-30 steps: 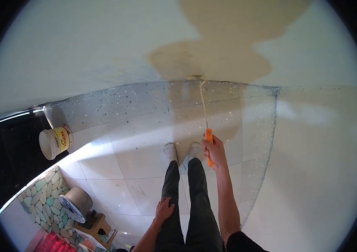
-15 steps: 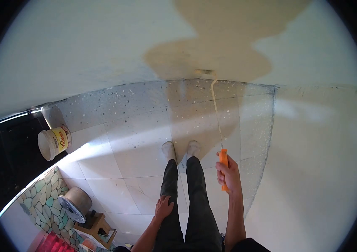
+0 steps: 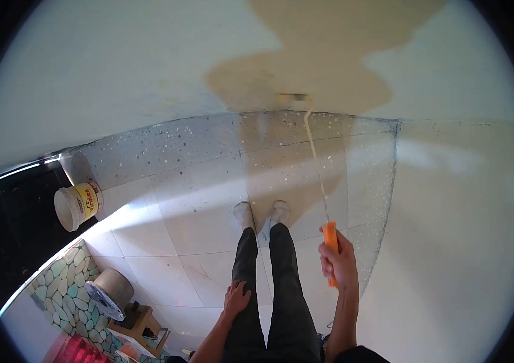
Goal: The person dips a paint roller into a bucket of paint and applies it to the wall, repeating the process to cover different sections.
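My right hand is wrapped round the orange handle of a paint roller. The roller's long thin rod runs forward over the floor to the roller head, which is against the lower part of the wall, just above the floor line. My left hand lies on my left leg near the knee, fingers stretched out and holding nothing. A shadow falls across the wall and floor around the roller.
Paint spots speckle the tiled floor along the wall. A white paint bucket stands at the left beside a dark opening. At the lower left are a round metal pot, a wooden stool-like object and a pink-red item.
My right hand has shifted slightly right and back towards me with the handle. The roller head has moved a little up the wall. My left hand stays on my leg.
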`<state>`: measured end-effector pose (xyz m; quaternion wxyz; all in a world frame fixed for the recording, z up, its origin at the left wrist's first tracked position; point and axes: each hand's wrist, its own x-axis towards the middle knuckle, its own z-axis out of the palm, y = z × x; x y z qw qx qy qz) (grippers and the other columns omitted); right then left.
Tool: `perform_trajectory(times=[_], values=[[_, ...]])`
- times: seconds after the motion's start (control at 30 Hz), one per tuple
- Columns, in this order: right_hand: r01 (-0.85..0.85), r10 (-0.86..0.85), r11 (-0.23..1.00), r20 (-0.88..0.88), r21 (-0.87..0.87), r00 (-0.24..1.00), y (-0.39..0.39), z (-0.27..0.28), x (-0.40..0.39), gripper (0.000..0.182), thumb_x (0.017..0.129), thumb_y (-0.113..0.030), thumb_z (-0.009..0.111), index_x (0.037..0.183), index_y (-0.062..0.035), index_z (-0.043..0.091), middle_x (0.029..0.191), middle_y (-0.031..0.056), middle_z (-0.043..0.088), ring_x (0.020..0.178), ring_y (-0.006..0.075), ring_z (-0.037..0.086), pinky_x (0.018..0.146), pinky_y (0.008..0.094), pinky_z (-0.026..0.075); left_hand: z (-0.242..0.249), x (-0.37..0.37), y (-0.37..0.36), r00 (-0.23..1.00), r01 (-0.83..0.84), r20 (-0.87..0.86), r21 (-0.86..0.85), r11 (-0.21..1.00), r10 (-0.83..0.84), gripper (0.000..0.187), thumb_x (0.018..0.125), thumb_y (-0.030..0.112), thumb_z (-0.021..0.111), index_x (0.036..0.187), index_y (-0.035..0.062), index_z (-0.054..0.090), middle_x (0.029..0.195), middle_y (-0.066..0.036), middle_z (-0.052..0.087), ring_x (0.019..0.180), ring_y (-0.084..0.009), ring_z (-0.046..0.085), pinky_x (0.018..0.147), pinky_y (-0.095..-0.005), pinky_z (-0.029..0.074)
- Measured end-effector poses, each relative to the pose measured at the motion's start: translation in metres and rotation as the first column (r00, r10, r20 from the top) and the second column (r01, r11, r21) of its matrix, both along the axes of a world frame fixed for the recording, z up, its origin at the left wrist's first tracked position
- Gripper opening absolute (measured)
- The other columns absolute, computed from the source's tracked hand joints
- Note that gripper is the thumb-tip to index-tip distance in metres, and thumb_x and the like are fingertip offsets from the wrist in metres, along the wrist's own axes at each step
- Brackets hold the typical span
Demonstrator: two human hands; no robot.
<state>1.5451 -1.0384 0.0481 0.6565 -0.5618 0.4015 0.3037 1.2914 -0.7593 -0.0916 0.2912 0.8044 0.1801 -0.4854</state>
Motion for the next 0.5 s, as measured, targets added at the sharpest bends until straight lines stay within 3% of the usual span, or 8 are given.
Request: perform_trajectory(times=[0.1, 0.17, 0.3, 0.37, 0.43, 0.5], values=[[0.036, -0.036, 0.999, -0.021, 0.024, 0.999, 0.007, -0.001, -0.002, 0.038, 0.086, -0.006, 0.055, 0.123, -0.0021, 0.052, 0.061, -0.0037, 0.044, 0.039, 0.0023, 0.037, 0.034, 0.0194, 0.031, -0.002, -0.003, 0.001, 1.0, -0.013, 0.021, -0.023, 1.0, 0.013, 0.049, 0.083, 0.03, 0.06, 0.128, 0.0091, 0.055, 0.136, -0.018, 0.047, 0.118, -0.0415, 0.049, 0.099, -0.0493, 0.043], [-0.037, 0.037, 0.999, 0.026, 0.0, 0.999, -0.001, -0.051, 0.006, 0.036, 0.086, -0.007, 0.056, 0.122, -0.0026, 0.052, 0.062, -0.0043, 0.044, 0.04, 0.0022, 0.037, 0.037, 0.0194, 0.032, -0.001, 0.0, 0.0, 1.0, -0.009, 0.022, -0.015, 1.0, 0.01, 0.049, 0.083, 0.03, 0.06, 0.128, 0.0089, 0.055, 0.136, -0.018, 0.048, 0.118, -0.0413, 0.049, 0.099, -0.049, 0.043], [0.024, -0.032, 0.992, 0.063, 0.127, 0.998, 0.004, -0.167, 0.041, 0.021, 0.087, -0.008, 0.059, 0.107, -0.0055, 0.053, 0.061, -0.0036, 0.044, 0.043, 0.0036, 0.04, 0.039, 0.0214, 0.033, 0.0, 0.001, 0.0, 1.0, -0.023, 0.018, -0.016, 1.0, 0.023, 0.049, 0.083, 0.03, 0.061, 0.127, 0.0078, 0.055, 0.135, -0.018, 0.048, 0.119, -0.0408, 0.049, 0.1, -0.0478, 0.043], [0.019, -0.027, 0.991, 0.061, 0.132, 0.998, 0.007, -0.193, 0.044, 0.023, 0.087, -0.009, 0.059, 0.108, -0.0054, 0.053, 0.061, -0.0033, 0.045, 0.043, 0.0036, 0.04, 0.04, 0.0215, 0.033, 0.001, -0.002, 0.0, 0.999, -0.021, 0.027, -0.011, 1.0, 0.021, 0.049, 0.083, 0.03, 0.061, 0.127, 0.0074, 0.055, 0.135, -0.019, 0.049, 0.119, -0.041, 0.049, 0.1, -0.0477, 0.042], [0.012, -0.021, 0.991, 0.067, 0.13, 0.998, 0.009, -0.19, 0.046, 0.024, 0.087, -0.009, 0.06, 0.109, -0.0052, 0.053, 0.062, -0.0029, 0.045, 0.044, 0.0036, 0.04, 0.04, 0.0215, 0.034, -0.002, -0.001, 0.001, 0.999, -0.019, 0.042, -0.012, 1.0, 0.019, 0.05, 0.083, 0.029, 0.061, 0.127, 0.007, 0.055, 0.135, -0.019, 0.049, 0.119, -0.0411, 0.049, 0.1, -0.0476, 0.042], [0.031, -0.039, 0.992, 0.067, 0.119, 0.997, 0.008, -0.131, 0.035, 0.026, 0.086, -0.009, 0.06, 0.112, -0.0045, 0.054, 0.062, -0.0022, 0.046, 0.043, 0.0035, 0.04, 0.04, 0.021, 0.033, 0.0, -0.004, 0.0, 0.998, -0.013, 0.061, -0.027, 1.0, 0.015, 0.05, 0.083, 0.029, 0.06, 0.127, 0.0067, 0.055, 0.136, -0.019, 0.048, 0.119, -0.0413, 0.049, 0.101, -0.0477, 0.042]])
